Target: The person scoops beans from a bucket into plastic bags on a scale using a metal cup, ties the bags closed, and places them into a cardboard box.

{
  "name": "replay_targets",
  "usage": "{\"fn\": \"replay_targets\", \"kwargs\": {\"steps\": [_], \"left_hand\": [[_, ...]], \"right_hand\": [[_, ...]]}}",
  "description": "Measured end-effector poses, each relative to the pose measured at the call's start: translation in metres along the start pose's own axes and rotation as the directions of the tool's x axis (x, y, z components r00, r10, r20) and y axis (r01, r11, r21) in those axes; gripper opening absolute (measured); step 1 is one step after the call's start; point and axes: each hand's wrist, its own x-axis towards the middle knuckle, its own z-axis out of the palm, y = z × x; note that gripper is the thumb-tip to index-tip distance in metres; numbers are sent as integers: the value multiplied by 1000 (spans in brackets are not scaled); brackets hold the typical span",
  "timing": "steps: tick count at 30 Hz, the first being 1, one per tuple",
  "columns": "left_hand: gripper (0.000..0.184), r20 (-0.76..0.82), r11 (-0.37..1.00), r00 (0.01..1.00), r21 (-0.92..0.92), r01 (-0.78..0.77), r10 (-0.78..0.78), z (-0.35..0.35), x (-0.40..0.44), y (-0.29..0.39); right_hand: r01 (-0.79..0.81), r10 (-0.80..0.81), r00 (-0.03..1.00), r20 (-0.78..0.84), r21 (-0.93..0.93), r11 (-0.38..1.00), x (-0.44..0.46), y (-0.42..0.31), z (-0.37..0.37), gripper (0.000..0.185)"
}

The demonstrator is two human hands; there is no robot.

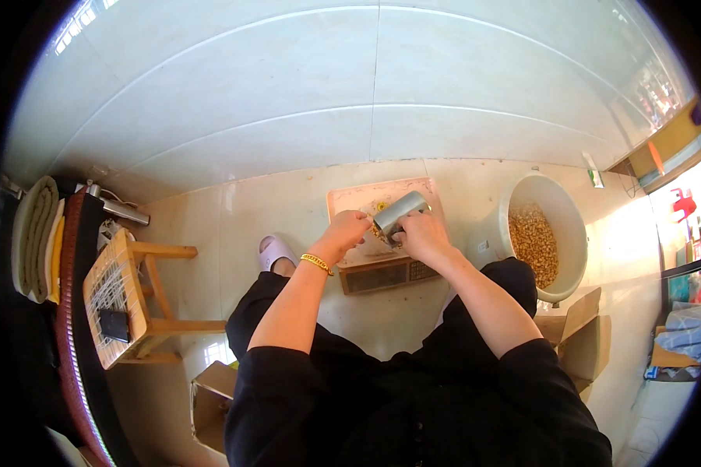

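My right hand [422, 237] grips a shiny metal cup [401, 212], which is tilted with its lower end toward my left hand. My left hand [350, 232] has its fingers closed together beside that end. A few tan, nut-like pieces [375, 230] show between the cup and my left fingers. Whatever the left fingers pinch is too small to make out. Both hands are above a weighing scale [375, 279] with a keypad on its front and a pale pink tray [343, 204] on top. A small yellow spot shows on the tray behind the cup.
A pale bucket [572, 233] of tan nut-like pieces [533, 245] stands right of the scale. An open cardboard box [584, 342] is near my right leg, another box [210, 405] at lower left. A wooden stool [105, 288] bears a dark phone [114, 325]. A tiled wall [374, 78] rises ahead.
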Motion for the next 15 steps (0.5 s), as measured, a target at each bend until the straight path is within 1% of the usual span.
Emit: {"fn": "replay_targets", "kwargs": {"steps": [5,9,11,15], "left_hand": [[36,-7,1000,1000,-4,-6,6,1,2,-2],[36,-20,1000,1000,9,7,-6,2,4,-2],[36,-19,1000,1000,28,12,-11,3,3,-1],[37,-10,999,999,31,39,-39,2,1,1]], "right_hand": [[-23,23,999,-22,-6,1000,1,0,-3,19],[-12,12,1000,-10,-4,1000,-1,-1,-7,19],[-23,22,1000,-15,-52,998,0,2,-5,19],[-41,38,998,-48,-69,997,-3,-3,-11,18]]}}
